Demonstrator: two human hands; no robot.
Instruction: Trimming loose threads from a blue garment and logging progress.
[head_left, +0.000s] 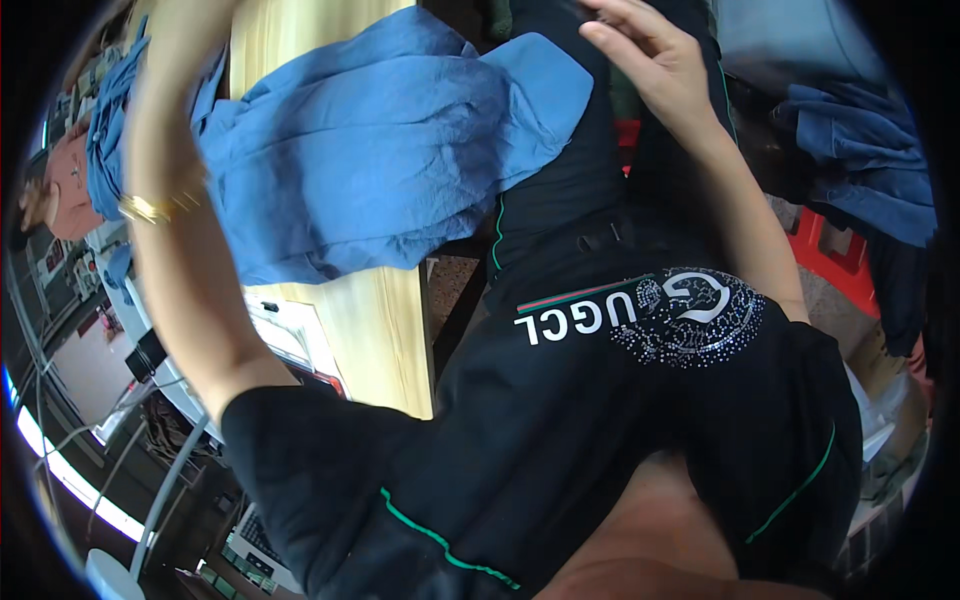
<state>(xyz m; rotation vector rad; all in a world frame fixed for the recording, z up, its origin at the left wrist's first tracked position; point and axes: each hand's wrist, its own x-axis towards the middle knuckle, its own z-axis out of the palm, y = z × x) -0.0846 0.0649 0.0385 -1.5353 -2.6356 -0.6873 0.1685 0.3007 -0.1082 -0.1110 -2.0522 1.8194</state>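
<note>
A crumpled blue cloth garment (360,150) lies over the pale wooden table top, one end hanging past its edge onto my dark trousers. My right hand (655,50) is raised above my leg at the top edge, a little right of the cloth. Its thumb and fingers are bent and apart, and I see nothing held in them. My left arm (180,270), with a gold bracelet (160,207), stretches up along the cloth's left side. Motion blurs my left hand (190,35), and its fingers lie beyond the top edge.
The wooden table (375,330) ends just left of my body. More blue garments (860,150) are heaped at right, above a red plastic stool (830,260). Another person (70,190) is at far left, near blue cloth (115,120). A grey metal pole (170,490) stands lower left.
</note>
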